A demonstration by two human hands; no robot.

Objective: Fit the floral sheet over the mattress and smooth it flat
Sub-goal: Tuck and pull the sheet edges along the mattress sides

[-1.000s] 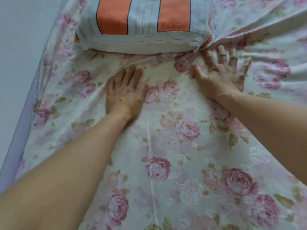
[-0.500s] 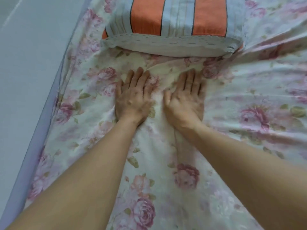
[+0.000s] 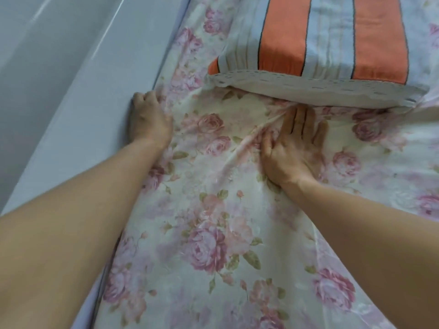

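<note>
The floral sheet, cream with pink roses, covers the mattress, whose lavender edge shows at the lower left. My left hand is at the sheet's left edge beside the wall, fingers curled down over the fabric there. My right hand lies flat, palm down, on the sheet just in front of the pillow, its fingers straight. A raised fold runs diagonally beside its thumb, and smaller wrinkles spread between the two hands.
A pillow with orange and pale blue stripes and a white lace hem lies on the sheet at the head of the bed. A smooth pale grey wall runs tight along the bed's left side.
My left hand has moved from the middle of the sheet out to its left edge and curled its fingers. My right hand stays flat below the pillow. The view has shifted left.
</note>
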